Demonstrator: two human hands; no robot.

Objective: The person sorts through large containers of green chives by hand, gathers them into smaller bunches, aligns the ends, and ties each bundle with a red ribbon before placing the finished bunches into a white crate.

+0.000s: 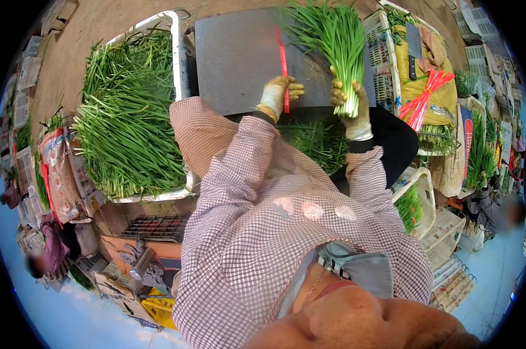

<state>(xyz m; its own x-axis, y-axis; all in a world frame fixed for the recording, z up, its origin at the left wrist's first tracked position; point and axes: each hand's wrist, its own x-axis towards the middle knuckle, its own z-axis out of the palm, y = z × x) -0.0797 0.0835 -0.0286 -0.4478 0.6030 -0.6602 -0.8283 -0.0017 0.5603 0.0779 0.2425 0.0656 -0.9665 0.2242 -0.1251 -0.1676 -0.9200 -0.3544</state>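
My right hand [351, 106], in a soiled glove, is closed round the pale stem ends of a bunch of garlic chives [338, 43]. The green leaves fan out over the far right of a dark flat board [234, 55]. My left hand [281, 92], also gloved, is at the board's near edge with its fingers closed on a narrow red strip [283, 55]. This strip stretches away across the board, and its lower end hangs below the fingers. A gap of bare board separates the two hands.
A white crate [178, 52] heaped with loose chives [129, 116] stands at left. At right, another crate [382, 49] carries a yellow sack [432, 87], a knife [413, 49] and a bundle of red strips [426, 99]. More chives [315, 142] lie below the board.
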